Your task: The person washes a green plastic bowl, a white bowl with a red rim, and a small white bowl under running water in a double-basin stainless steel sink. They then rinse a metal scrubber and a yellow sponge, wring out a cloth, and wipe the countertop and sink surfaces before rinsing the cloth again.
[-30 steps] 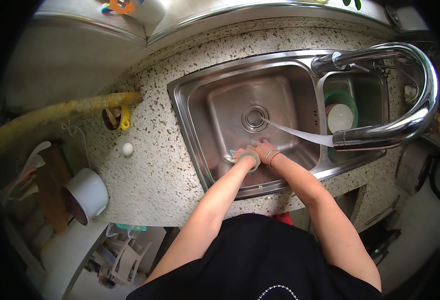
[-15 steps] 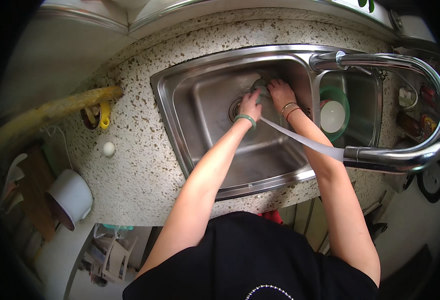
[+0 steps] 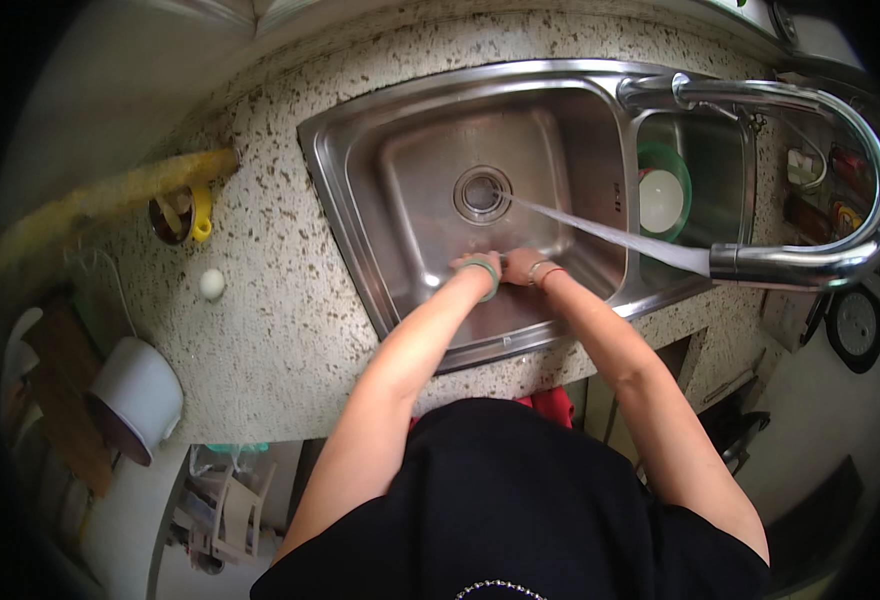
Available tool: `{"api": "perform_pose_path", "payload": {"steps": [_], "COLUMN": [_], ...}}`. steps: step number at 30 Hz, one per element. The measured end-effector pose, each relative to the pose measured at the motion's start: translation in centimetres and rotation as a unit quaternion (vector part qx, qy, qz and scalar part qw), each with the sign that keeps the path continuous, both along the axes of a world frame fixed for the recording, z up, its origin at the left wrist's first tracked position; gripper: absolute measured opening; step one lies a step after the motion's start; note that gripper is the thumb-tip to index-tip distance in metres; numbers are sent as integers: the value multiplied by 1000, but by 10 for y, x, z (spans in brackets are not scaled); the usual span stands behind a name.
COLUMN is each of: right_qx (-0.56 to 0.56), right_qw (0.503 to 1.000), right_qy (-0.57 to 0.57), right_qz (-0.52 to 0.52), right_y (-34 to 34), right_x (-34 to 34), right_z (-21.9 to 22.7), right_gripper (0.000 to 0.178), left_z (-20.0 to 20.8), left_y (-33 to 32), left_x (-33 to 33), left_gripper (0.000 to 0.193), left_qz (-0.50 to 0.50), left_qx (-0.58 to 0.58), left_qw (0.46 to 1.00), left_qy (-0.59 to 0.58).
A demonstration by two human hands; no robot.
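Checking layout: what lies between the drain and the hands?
In the head view, only bare wet sink floor lies between drain and hands; the water stream passes alongside.

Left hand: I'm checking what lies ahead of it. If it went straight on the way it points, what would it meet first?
Probably the drain in the sink floor, beyond the left hand; depth is unclear.

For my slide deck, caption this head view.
Both hands low in a steel sink while the faucet runs.
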State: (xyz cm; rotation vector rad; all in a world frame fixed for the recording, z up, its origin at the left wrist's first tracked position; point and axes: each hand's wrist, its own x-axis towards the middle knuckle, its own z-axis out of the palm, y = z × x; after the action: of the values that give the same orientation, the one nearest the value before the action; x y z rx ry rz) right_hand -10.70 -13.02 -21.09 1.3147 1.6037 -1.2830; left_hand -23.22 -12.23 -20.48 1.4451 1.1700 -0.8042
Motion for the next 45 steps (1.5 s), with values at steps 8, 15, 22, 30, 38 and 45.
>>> {"api": "perform_pose_path", "payload": {"steps": [8,15,22,30,38,45], "right_qx": [107,77,166,211,355,505], "right_qw": [947,920,955,802,772,747], "right_qy": [194,296,221,261,304,251], "right_qz": [-233,-245,-106,-494,-431,-352], "right_y": [16,-18,-41,1,64,47], "right_x": [5,31,2,-8,-18,-58], "right_z": [93,171,177,91,105,160], "right_gripper": [33,22,25,26,29,16], "left_z": [68,134,146,87,50,70], "left_y": [35,15,-5,35,83,92], "left_x": [-71,-79,-95,-88,-23,4], "left_gripper": [37,34,30,32,27,39], "left_qz": [29,34,22,385,703,666], "left_qx": [76,49,58,60,-389,-360], "left_qw": [980,964,973,876,394,504], "left_qy": [-184,-258,-222,-285,-446,-416]}}
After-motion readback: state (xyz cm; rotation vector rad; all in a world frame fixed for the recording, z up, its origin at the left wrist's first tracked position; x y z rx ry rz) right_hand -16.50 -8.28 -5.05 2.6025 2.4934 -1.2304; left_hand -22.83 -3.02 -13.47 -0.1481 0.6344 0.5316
